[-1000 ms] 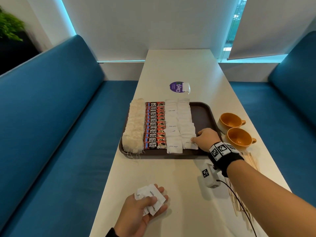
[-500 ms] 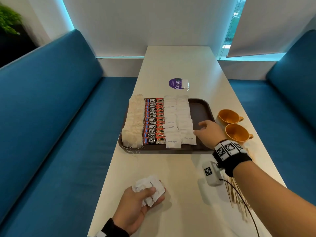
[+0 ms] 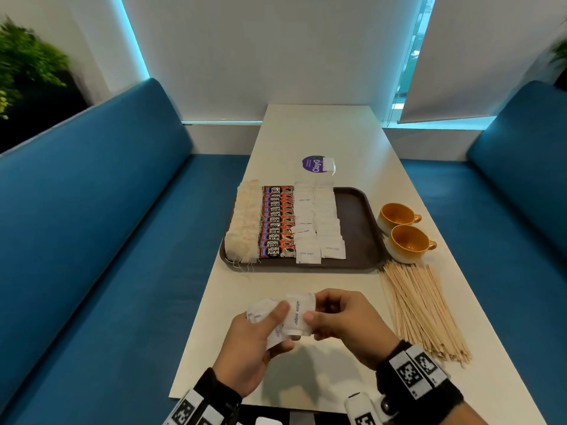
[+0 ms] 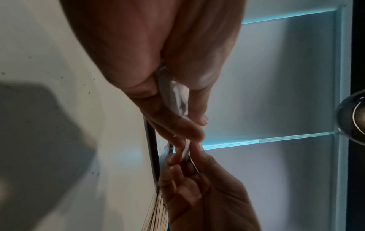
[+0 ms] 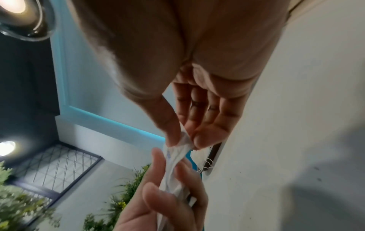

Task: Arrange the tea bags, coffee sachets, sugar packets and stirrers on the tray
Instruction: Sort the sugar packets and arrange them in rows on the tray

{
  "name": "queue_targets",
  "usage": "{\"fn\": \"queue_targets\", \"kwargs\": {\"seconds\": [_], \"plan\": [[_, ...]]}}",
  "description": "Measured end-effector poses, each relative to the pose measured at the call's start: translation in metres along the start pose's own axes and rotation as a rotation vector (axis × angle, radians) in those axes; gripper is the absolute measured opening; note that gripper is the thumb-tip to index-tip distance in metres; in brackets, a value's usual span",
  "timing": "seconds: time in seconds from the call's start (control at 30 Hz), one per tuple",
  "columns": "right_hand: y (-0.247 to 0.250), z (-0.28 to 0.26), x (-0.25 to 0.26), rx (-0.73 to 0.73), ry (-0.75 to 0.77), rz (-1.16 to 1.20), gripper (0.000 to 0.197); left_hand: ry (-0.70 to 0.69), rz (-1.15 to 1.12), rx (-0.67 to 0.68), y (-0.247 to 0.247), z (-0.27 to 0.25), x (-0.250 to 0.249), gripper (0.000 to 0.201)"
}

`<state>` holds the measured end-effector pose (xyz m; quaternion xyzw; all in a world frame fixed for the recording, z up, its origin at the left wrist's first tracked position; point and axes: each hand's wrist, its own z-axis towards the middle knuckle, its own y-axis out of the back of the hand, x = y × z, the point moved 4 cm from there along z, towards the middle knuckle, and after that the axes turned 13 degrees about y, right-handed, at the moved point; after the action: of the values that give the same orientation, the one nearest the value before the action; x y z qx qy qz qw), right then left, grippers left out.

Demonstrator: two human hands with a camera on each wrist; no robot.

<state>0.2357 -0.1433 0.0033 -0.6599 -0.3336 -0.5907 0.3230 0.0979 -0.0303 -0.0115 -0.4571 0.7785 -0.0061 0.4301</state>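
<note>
Head view: L hand [image 3: 245, 348] grips a wad of sugar packets [image 3: 276, 320] above near tabletop [image 3: 322, 133]; R hand [image 3: 343, 323] pinches top packet. Tray [image 3: 356, 228] beyond, stirrers [image 3: 420, 308] at right. L wrist: thumb & fingers clamp packets [image 4: 173, 93]. R wrist: thumb-fingertip grip on packet edge [image 5: 184, 141].

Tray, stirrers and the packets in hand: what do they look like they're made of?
Tray: dark brown, probably plastic, with a smooth, dull sheen and a moulded raised rim.
Stirrers: pale, thin flat sticks, apparently bare wood.
Sugar packets: white, matte, creased, so likely paper; the left hand grips the bunch and the right hand pinches one.
</note>
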Motion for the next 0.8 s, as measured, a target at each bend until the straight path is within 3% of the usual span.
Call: {"fn": "queue_targets", "kwargs": {"seconds": [0.1,0.2,0.3,0.37,0.43,0.53,0.6,0.67,0.8], "plan": [[0.002,-0.007,0.0,-0.057,-0.018,0.107,0.012,0.045,-0.062,-0.029,-0.001,-0.004,0.004,0.053],[0.008,-0.011,0.007,-0.092,0.091,0.089,0.014,0.113,-0.08,0.02,-0.005,-0.005,0.012,0.06],[0.014,-0.013,0.013,-0.055,0.206,0.021,0.016,0.154,-0.104,0.097,-0.012,-0.007,0.018,0.045],[0.016,-0.015,0.015,-0.01,0.221,0.008,0.015,0.133,-0.129,0.145,-0.015,-0.009,0.017,0.035],[0.017,-0.016,0.016,0.009,0.223,-0.012,0.015,0.081,-0.138,0.17,-0.014,-0.009,0.015,0.038],[0.021,-0.015,0.012,-0.083,0.221,0.001,0.019,-0.021,-0.098,0.126,-0.011,-0.005,0.01,0.043],[0.023,-0.014,0.01,-0.147,0.186,0.135,0.023,-0.075,-0.104,0.071,-0.008,-0.003,0.007,0.044],[0.021,-0.014,0.011,-0.153,0.187,0.209,0.014,-0.103,-0.112,0.037,-0.006,-0.001,0.005,0.047],[0.018,-0.011,0.01,-0.097,0.227,-0.052,0.019,-0.108,-0.1,0.047,-0.007,0.002,0.005,0.049]]}}
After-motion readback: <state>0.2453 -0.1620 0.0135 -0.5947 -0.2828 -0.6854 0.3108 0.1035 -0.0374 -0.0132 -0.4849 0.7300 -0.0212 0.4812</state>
